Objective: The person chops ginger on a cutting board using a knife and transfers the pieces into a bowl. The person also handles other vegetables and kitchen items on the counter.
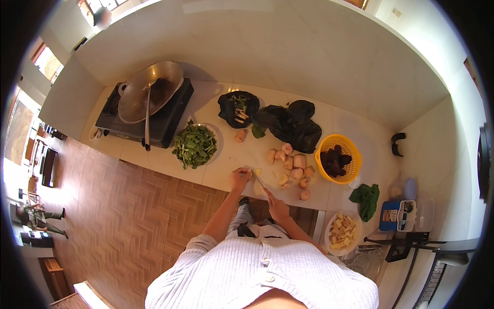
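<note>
My right hand (pixel 278 208) is closed around the handle of a kitchen knife (pixel 260 179), its blade slanting up and left over the light tiled counter (pixel 231 154). Close to the blade's tip, my left hand (pixel 240 180) has its fingers together at a small pale piece; whether it grips the piece is too small to tell. A yellowish cut piece (pixel 257 170) lies beside the blade. Several pinkish-brown root vegetable chunks (pixel 296 173) are grouped to the right of the knife, with paler pieces (pixel 283 178) nearest it. Another chunk (pixel 241 135) lies apart, farther back.
A wok (pixel 133 102) with a ladle sits on a gas stove (pixel 173 119). Nearby stand a bowl of chopped greens (pixel 195 145), black plastic bags (pixel 285 123), a yellow basket (pixel 359 162) with dark items and a bowl of pale cut pieces (pixel 342 231). A person (pixel 38 218) is far left.
</note>
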The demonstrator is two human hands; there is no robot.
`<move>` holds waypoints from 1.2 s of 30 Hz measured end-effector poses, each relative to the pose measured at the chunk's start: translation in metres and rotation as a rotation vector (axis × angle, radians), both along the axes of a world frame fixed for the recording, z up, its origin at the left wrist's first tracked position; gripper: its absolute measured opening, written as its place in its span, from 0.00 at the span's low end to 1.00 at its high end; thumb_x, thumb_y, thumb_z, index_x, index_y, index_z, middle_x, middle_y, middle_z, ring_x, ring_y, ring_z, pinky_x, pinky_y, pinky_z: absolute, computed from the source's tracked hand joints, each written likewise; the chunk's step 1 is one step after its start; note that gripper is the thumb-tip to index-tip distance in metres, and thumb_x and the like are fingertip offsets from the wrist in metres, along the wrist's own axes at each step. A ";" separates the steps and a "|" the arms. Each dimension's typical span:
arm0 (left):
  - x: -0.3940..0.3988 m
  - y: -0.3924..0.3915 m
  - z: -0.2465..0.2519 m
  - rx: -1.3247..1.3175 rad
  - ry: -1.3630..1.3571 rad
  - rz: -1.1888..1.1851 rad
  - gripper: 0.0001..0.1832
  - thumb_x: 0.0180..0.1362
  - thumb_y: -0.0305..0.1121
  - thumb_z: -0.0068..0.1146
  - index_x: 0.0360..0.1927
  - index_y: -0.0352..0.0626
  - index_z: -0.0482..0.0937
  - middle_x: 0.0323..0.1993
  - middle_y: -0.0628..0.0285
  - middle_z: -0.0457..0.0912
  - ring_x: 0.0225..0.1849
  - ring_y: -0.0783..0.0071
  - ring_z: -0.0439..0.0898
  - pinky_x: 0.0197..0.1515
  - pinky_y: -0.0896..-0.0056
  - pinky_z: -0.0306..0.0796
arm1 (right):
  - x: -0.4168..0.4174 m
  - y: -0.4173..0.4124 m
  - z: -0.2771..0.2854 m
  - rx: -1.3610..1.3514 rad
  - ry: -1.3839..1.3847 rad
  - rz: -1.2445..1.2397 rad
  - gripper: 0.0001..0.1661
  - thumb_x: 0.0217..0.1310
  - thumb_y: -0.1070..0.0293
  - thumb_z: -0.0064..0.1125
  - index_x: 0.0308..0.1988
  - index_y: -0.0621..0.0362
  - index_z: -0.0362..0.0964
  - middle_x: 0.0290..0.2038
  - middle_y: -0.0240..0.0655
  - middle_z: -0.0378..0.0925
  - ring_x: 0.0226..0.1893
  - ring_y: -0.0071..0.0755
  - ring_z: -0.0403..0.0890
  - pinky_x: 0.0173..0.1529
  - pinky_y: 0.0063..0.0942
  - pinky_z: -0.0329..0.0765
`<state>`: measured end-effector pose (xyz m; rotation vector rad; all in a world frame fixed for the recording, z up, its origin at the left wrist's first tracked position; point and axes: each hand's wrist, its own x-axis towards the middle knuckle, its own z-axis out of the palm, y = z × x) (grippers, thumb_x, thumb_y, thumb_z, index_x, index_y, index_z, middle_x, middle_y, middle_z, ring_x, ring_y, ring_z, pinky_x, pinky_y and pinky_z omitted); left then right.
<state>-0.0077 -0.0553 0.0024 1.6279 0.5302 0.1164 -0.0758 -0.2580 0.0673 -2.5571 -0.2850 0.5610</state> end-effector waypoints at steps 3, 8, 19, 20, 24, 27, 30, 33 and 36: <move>0.001 -0.001 -0.006 0.063 -0.003 0.015 0.08 0.54 0.31 0.62 0.32 0.36 0.82 0.22 0.62 0.82 0.20 0.77 0.79 0.26 0.74 0.73 | -0.002 -0.001 -0.004 0.090 -0.165 -0.021 0.30 0.68 0.62 0.45 0.66 0.22 0.53 0.23 0.49 0.77 0.25 0.56 0.80 0.30 0.50 0.75; 0.003 0.001 -0.016 0.195 -0.011 0.009 0.09 0.54 0.32 0.59 0.34 0.36 0.81 0.23 0.60 0.83 0.20 0.73 0.80 0.27 0.71 0.74 | -0.001 -0.009 -0.002 0.049 -0.313 -0.050 0.32 0.63 0.64 0.52 0.64 0.25 0.58 0.21 0.44 0.75 0.22 0.49 0.78 0.28 0.45 0.75; 0.001 -0.008 0.020 0.560 0.022 -0.028 0.18 0.48 0.39 0.63 0.41 0.40 0.81 0.39 0.54 0.80 0.43 0.55 0.78 0.46 0.59 0.72 | -0.010 -0.036 0.001 -0.025 -0.384 -0.203 0.29 0.57 0.65 0.58 0.59 0.29 0.68 0.26 0.40 0.73 0.25 0.46 0.78 0.29 0.42 0.75; 0.002 -0.010 0.028 0.577 0.009 -0.039 0.19 0.48 0.39 0.63 0.42 0.40 0.81 0.40 0.54 0.79 0.45 0.55 0.77 0.48 0.58 0.71 | -0.010 -0.039 -0.001 -0.018 -0.386 -0.218 0.29 0.57 0.65 0.59 0.58 0.29 0.69 0.26 0.40 0.73 0.26 0.46 0.78 0.29 0.42 0.75; 0.011 -0.010 0.044 0.883 -0.044 -0.266 0.19 0.48 0.36 0.64 0.46 0.44 0.80 0.46 0.54 0.77 0.52 0.55 0.71 0.57 0.56 0.62 | -0.007 -0.042 0.002 0.012 -0.332 -0.276 0.27 0.56 0.65 0.60 0.56 0.31 0.71 0.29 0.39 0.75 0.30 0.46 0.79 0.33 0.41 0.76; 0.028 -0.017 0.049 0.967 0.038 -0.495 0.18 0.50 0.33 0.61 0.45 0.43 0.80 0.47 0.53 0.76 0.56 0.52 0.68 0.62 0.53 0.55 | -0.005 -0.043 0.012 0.062 -0.232 -0.282 0.28 0.57 0.66 0.57 0.59 0.34 0.68 0.35 0.43 0.78 0.36 0.48 0.80 0.41 0.42 0.76; 0.052 -0.028 0.033 1.203 0.183 -0.619 0.16 0.51 0.30 0.59 0.45 0.42 0.80 0.48 0.54 0.77 0.56 0.53 0.68 0.63 0.52 0.53 | -0.002 -0.041 0.022 0.085 -0.246 -0.280 0.29 0.57 0.66 0.58 0.59 0.34 0.68 0.37 0.44 0.80 0.39 0.51 0.79 0.44 0.43 0.75; 0.067 -0.035 0.022 1.355 0.240 -0.668 0.15 0.51 0.28 0.58 0.44 0.41 0.81 0.47 0.54 0.78 0.58 0.53 0.67 0.63 0.52 0.52 | -0.001 -0.040 0.025 0.150 -0.226 -0.343 0.29 0.56 0.66 0.58 0.58 0.34 0.69 0.38 0.45 0.80 0.41 0.53 0.79 0.45 0.44 0.75; 0.075 -0.039 0.024 1.329 0.331 -0.759 0.12 0.52 0.29 0.58 0.41 0.41 0.81 0.45 0.54 0.80 0.58 0.53 0.68 0.63 0.51 0.52 | 0.002 -0.042 0.030 0.168 -0.242 -0.358 0.28 0.56 0.67 0.58 0.57 0.35 0.70 0.39 0.44 0.79 0.41 0.53 0.79 0.44 0.44 0.75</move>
